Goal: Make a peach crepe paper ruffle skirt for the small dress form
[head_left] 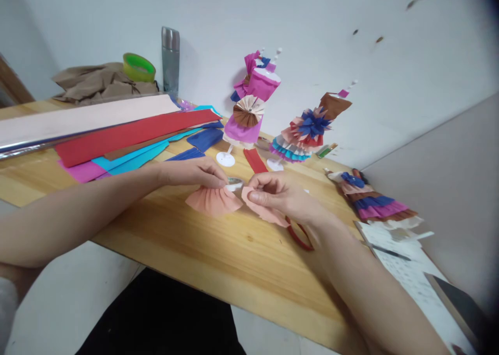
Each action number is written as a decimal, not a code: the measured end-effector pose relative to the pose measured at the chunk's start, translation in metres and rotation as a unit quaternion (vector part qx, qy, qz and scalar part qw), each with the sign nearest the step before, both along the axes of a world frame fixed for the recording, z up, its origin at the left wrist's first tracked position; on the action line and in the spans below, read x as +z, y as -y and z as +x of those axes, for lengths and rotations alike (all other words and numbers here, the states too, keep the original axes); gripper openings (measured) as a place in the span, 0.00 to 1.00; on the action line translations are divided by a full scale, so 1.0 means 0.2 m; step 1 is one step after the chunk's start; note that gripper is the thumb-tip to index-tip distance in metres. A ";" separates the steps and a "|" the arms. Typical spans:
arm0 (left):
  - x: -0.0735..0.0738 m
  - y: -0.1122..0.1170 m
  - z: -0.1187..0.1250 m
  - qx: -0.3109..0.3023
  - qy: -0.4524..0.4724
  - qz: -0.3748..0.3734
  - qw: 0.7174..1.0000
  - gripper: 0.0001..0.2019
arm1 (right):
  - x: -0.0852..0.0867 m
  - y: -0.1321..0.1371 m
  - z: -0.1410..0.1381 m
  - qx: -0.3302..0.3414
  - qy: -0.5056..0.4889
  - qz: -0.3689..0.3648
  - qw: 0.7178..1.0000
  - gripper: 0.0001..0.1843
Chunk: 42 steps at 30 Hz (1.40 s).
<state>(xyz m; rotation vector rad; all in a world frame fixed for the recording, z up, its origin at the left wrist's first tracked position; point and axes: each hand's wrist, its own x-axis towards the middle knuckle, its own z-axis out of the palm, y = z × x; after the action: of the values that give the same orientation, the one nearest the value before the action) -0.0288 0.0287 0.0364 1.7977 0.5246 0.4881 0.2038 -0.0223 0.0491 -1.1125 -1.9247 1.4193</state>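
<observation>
My left hand pinches the gathered top of a pleated salmon crepe-paper fan that spreads out on the wooden table. My right hand is closed on the other end of the same salmon paper, fingers curled around it. Between the two hands lies a small roll of clear tape. Red-handled scissors lie partly under my right wrist.
Two paper-dress figures on white stands rise behind the hands; a third lies at the right. Stacked crepe sheets, a steel flask, a green tape roll and brown paper sit at left. Printed paper with a pen lies right.
</observation>
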 end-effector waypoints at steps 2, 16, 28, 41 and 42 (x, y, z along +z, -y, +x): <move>0.00 0.01 0.01 -0.011 -0.006 0.012 1.000 0.10 | 0.00 0.01 -0.01 -0.019 0.014 0.020 1.000 0.19; 0.03 0.02 0.02 -0.088 -0.076 0.102 0.988 0.16 | 0.01 0.07 -0.04 -0.040 0.092 0.130 0.986 0.16; -0.01 0.01 0.03 -0.042 -0.110 0.101 0.988 0.11 | -0.03 0.05 -0.05 -0.020 0.134 0.174 0.975 0.11; -0.03 0.01 0.03 -0.046 -0.101 0.099 0.989 0.11 | -0.04 0.06 -0.07 -0.043 0.155 0.206 0.965 0.13; -0.03 0.01 0.03 -0.046 -0.098 0.099 0.989 0.12 | -0.04 0.06 -0.07 -0.047 0.161 0.215 0.962 0.13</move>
<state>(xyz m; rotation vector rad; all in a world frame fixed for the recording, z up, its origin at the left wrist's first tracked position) -0.0230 0.0274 0.0305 2.0647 0.5402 0.3098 0.1895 -0.0342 0.0409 -1.2514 -2.2256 0.7454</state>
